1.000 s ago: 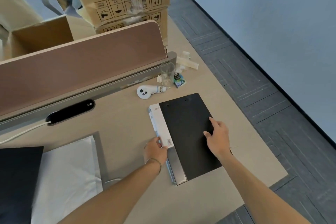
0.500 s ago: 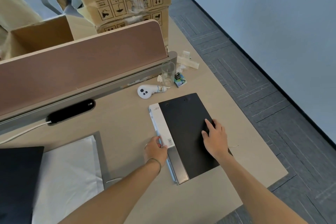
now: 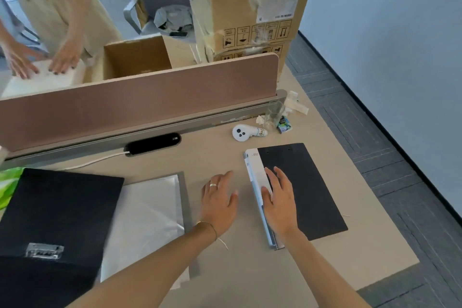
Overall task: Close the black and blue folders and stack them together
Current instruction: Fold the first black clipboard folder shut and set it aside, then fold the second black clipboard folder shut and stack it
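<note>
We see a bright, evenly lit office scene in soft, diffuse light with no single clear source. Shadows are faint: only a pale, blurred one lies on the counter (image 3: pixel 225 270) just under the left hand (image 3: pixel 218 201) and beside the right hand (image 3: pixel 280 204). A mild sheen shows on the white sheet (image 3: pixel 145 222) at near left and on plastic wrap around the big cardboard box (image 3: pixel 250 7) far off. The wide lens bends straight lines, so the divider panel (image 3: pixel 140 100) curves and the wall at right leans. The picture is slightly soft throughout, and we notice smearing on the dark folder (image 3: pixel 55 227) at near left.
</note>
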Demonstrator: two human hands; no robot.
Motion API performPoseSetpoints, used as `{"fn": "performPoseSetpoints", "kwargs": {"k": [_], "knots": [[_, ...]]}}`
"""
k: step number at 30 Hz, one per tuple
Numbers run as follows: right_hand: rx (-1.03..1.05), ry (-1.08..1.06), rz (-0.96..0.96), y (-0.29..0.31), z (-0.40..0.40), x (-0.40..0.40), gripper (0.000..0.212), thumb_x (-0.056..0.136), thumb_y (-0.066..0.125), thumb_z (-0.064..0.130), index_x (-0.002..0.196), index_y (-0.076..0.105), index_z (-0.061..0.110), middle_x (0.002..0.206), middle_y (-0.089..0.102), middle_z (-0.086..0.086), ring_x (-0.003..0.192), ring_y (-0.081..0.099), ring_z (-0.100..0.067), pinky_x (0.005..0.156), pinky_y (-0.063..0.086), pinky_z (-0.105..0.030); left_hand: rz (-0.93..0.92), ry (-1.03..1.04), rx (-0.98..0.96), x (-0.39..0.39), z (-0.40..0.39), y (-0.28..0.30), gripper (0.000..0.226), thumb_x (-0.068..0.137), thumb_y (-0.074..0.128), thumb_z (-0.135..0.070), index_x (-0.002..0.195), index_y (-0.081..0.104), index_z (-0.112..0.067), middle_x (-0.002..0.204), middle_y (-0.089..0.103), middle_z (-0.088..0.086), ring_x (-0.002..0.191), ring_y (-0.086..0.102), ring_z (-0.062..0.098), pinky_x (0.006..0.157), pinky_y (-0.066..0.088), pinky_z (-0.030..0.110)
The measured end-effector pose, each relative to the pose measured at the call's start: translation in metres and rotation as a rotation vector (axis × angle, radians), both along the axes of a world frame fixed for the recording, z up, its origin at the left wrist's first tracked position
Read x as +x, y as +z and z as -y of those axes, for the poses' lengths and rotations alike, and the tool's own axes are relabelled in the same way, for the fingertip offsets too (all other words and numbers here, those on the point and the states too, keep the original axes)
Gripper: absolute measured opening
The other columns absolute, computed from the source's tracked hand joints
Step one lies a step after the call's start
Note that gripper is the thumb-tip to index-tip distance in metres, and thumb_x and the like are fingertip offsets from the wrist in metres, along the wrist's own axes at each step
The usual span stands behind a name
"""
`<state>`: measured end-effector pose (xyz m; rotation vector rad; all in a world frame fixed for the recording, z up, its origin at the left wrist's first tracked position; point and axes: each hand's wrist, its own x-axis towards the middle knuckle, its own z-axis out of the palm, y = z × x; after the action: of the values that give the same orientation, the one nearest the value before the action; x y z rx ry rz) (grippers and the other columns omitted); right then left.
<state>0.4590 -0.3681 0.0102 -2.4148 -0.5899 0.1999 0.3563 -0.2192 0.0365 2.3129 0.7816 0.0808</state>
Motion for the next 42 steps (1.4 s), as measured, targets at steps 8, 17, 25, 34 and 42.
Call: {"fn": "performPoseSetpoints", "kwargs": {"k": [8, 17, 25, 34, 42], "knots": [[0.083, 0.233, 0.003, 0.025, -0.078, -0.082, 0.053, 0.099, 0.05, 0.02, 0.148, 0.035, 0.034, 0.158, 0.031, 0.002, 0.145, 0.028, -0.017, 0.115, 0.034, -0.034, 0.039, 0.125, 0.071, -0.096, -0.065, 0.023, 0.055, 0.099, 0.044, -0.034, 0.152, 0.031, -0.029, 0.145, 0.044, -0.001, 0.132, 0.04, 0.023, 0.118, 0.029, 0.038], [0.073, 0.462, 0.007, 0.028, -0.171, -0.18, 0.051, 0.098, 0.055, 0.02, 0.147, 0.042, 0.024, 0.15, 0.044, 0.002, 0.139, 0.037, -0.017, 0.115, 0.036, -0.037, -0.041, 0.338, 0.155, -0.226, -0.149, 0.025, 0.054, 0.1, 0.042, -0.037, 0.152, 0.029, -0.03, 0.149, 0.041, -0.004, 0.138, 0.04, 0.021, 0.124, 0.023, 0.04], [-0.1, 0.609, -0.039, 0.007, -0.23, -0.265, 0.051, 0.097, 0.058, 0.033, 0.145, 0.041, 0.034, 0.151, 0.044, 0.005, 0.136, 0.043, -0.014, 0.105, 0.026, -0.015, -0.164, 0.562, 0.149, -0.351, -0.206, 0.001, 0.054, 0.098, 0.048, -0.033, 0.15, 0.035, -0.028, 0.148, 0.046, 0.004, 0.136, 0.044, 0.027, 0.119, 0.03, 0.046], [-0.26, 0.872, -0.095, -0.016, -0.275, -0.317, 0.052, 0.097, 0.057, 0.03, 0.147, 0.041, 0.034, 0.153, 0.042, 0.007, 0.138, 0.042, -0.014, 0.101, 0.042, -0.019, -0.361, 0.786, 0.03, -0.464, -0.214, -0.039, 0.056, 0.099, 0.045, -0.033, 0.153, 0.031, -0.029, 0.149, 0.042, 0.004, 0.137, 0.043, 0.029, 0.122, 0.025, 0.044], [-0.526, 1.109, -0.231, -0.037, -0.296, -0.355, 0.073, 0.098, 0.056, 0.026, 0.156, 0.014, 0.035, 0.165, 0.021, 0.003, 0.151, 0.022, -0.022, 0.116, 0.033, -0.036, -0.322, 1.081, -0.226, -0.508, -0.185, -0.069, 0.052, 0.097, 0.049, -0.028, 0.148, 0.038, -0.026, 0.161, 0.018, 0.009, 0.149, 0.022, 0.033, 0.121, 0.029, 0.043]]}}
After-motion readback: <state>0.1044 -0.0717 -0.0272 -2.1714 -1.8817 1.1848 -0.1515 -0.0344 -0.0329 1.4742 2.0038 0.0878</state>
